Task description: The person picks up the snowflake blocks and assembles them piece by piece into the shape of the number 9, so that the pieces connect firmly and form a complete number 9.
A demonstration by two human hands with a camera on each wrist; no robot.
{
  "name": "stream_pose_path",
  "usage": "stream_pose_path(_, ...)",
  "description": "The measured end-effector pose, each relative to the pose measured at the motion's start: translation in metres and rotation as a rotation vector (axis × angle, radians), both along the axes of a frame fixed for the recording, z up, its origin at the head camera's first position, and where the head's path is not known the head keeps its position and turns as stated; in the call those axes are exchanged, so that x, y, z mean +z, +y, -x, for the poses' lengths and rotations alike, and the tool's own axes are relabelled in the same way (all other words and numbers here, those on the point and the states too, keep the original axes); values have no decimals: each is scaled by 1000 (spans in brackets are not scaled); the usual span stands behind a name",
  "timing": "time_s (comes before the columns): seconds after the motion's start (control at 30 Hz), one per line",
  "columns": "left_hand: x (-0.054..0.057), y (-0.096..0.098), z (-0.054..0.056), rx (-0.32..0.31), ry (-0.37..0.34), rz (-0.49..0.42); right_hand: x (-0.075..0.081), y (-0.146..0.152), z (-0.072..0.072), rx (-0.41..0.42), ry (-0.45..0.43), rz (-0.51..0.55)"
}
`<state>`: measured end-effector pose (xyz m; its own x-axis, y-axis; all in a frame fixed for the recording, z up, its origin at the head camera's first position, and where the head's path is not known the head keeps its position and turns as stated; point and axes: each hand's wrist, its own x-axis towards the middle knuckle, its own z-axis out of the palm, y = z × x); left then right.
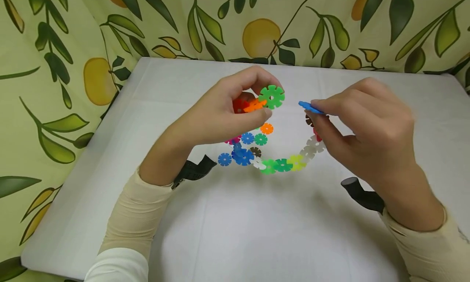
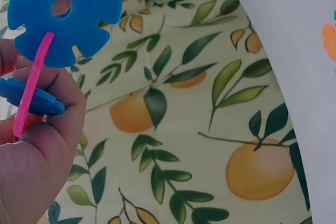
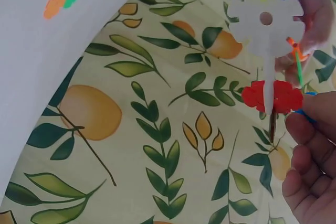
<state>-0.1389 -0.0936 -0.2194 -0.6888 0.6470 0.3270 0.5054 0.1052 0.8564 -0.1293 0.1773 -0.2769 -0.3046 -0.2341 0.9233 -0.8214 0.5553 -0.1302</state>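
Observation:
My left hand (image 1: 216, 114) grips a cluster of flower-shaped notched plastic discs, with a green disc (image 1: 278, 91), an orange disc (image 1: 254, 106) and a red disc (image 1: 240, 105) showing at its fingertips. Between thumb and forefinger, my right hand (image 1: 378, 131) pinches a blue disc (image 1: 307, 106), a small gap away from the green one. Below, a curved chain of slotted-together discs, including a yellow disc (image 1: 298, 163), spans between the hands; its ends are partly hidden. A large blue disc (image 2: 94, 19) with a pink disc (image 2: 31, 90) appears in the left wrist view. The right wrist view shows a white disc (image 3: 286, 22) above a red disc (image 3: 289, 97).
On the white table (image 1: 257, 233) under the left hand lie several loose discs, among them an orange disc (image 1: 267, 128) and a blue disc (image 1: 224, 159). Black straps (image 1: 196, 169) stick out at both wrists. Fruit-and-leaf patterned cloth (image 1: 227, 25) stands behind and at the left.

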Motion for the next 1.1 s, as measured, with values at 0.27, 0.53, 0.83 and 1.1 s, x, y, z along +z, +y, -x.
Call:
stream_pose_path(0.27,-7,11,-2,-64,4,-20,20,-27,-17,-15,40,-60)
stream_pose_path(0.53,-11,13,-2,-31,39,20,19,-24,-14,-42,39,-64)
stream_pose_path(0.83,-11,13,-1,2,35,30,17,-25,-14,11,56,-81)
stream_pose_path(1.1,-12,14,-1,-30,23,39,9,-35,-14,70,149,-116)
